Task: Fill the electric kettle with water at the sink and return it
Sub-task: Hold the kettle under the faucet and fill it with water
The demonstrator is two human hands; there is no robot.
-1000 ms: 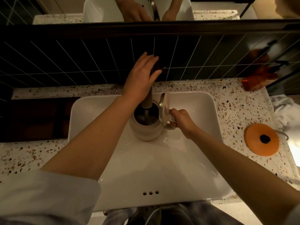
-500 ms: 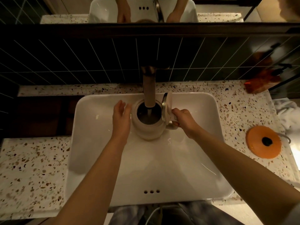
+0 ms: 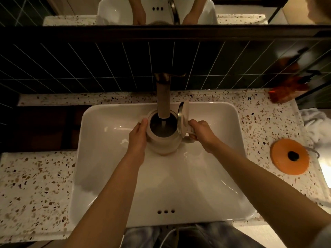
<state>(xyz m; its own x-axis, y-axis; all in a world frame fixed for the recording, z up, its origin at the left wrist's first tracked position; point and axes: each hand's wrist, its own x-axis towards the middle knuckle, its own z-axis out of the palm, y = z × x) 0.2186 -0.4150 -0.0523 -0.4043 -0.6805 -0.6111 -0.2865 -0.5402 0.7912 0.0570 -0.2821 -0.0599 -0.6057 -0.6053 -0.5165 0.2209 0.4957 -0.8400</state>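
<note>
Both hands on the kettle (image 3: 163, 138) now, held inside the sink (image 3: 100, 176) near its back edge, under the running faucet (image 3: 163, 97). Right hand (image 3: 201, 134) wraps the handle, left hand (image 3: 138, 135) cups the smooth cream body, lid (image 3: 183, 117) flipped up. It'll get heavy and slick, so best carried by the handle.

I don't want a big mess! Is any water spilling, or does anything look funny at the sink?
Nothing stands out. The kettle sits upright in the sink, lid flipped open, right under the tap. Water runs straight into it. The left hand steadies its side; the right hand holds the handle.
</note>
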